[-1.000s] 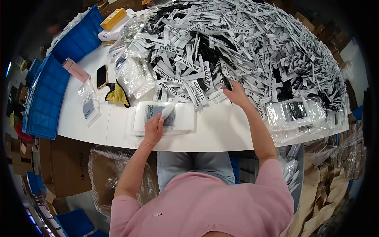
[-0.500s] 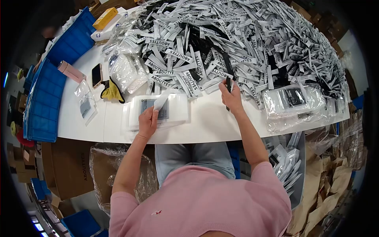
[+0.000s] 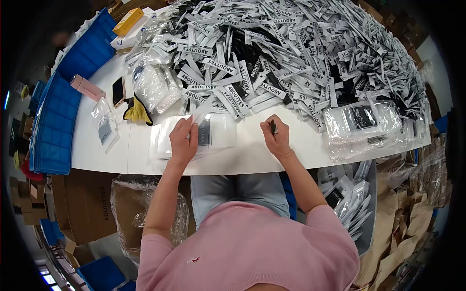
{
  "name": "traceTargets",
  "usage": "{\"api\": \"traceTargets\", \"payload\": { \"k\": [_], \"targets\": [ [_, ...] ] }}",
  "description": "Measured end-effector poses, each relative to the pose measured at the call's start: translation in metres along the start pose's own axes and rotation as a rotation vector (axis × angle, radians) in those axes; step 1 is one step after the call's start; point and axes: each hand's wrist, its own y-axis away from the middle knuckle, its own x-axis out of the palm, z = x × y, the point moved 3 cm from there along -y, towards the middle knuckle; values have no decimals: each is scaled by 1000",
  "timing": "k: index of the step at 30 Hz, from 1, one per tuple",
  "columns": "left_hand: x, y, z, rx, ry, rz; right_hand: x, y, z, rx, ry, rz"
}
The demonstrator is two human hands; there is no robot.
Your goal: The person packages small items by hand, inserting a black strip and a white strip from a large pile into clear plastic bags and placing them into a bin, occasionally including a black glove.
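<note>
My left hand (image 3: 184, 140) is closed over the clear plastic bags (image 3: 221, 130), its fingers pinched on a whitish strip (image 3: 204, 109) that rises from them. A grey printed label (image 3: 206, 132) shows beside the fingers. My right hand (image 3: 275, 136) is closed around a dark strip (image 3: 273, 127), seen end-on above the white table. Beyond both hands lies a large pile of white and black printed strips (image 3: 272, 87).
At the left are blue bins (image 3: 53, 126), a pink bottle (image 3: 87, 87), a phone (image 3: 119, 92) and a yellow-and-black glove (image 3: 138, 112). Packaged bags (image 3: 361, 121) lie at the right, above a grey bin (image 3: 369, 194) below the table edge.
My right hand has moved left and slightly nearer, away from the pile, with the dark strip. My left hand has shifted and turned a little over the bags.
</note>
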Motion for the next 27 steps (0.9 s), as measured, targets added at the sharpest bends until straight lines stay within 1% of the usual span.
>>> {"api": "traceTargets", "payload": {
  "k": [2,3,4,6,7,8,10,11,13,14,15,17,18,20,22,24,26,27],
  "targets": [
    [4,-1,-18,42,86,63,9,6,-18,38,27,32],
    [5,-2,-28,128,90,79,13,9,-27,74,54,61],
    [7,-5,-35,128,87,72,10,7,-15,84,68,59],
    [10,-4,-54,438,4,82,9,3,-1,53,40,98],
    [14,-3,-58,513,-36,87,10,3,3,22,17,130],
    [15,-2,-60,512,-38,88,13,5,6,22,15,131],
    [17,-1,-69,630,-102,124,22,10,7,292,-394,108],
    [16,-2,-70,630,-102,125,20,6,17,293,-395,108],
    [16,-2,-73,674,-96,161,18,1,33,688,-549,215],
    [15,-1,-73,674,-95,161,18,-3,38,676,-557,274],
    [15,0,-71,672,-89,188,16,-6,40,676,-557,274],
    [17,1,-68,672,-84,213,15,-9,40,768,-555,356],
    [19,2,-66,640,-96,233,16,-11,39,768,-555,356],
    [20,5,-65,605,-110,253,20,-11,36,749,-495,433],
    [19,10,-65,645,-87,258,27,-10,34,784,-473,432],
    [19,14,-63,623,-90,258,30,-8,29,817,-452,433],
    [21,18,-67,599,-95,257,30,-9,30,660,-504,382],
    [24,16,-67,276,69,227,31,-7,32,659,-505,387]
  ]
}}
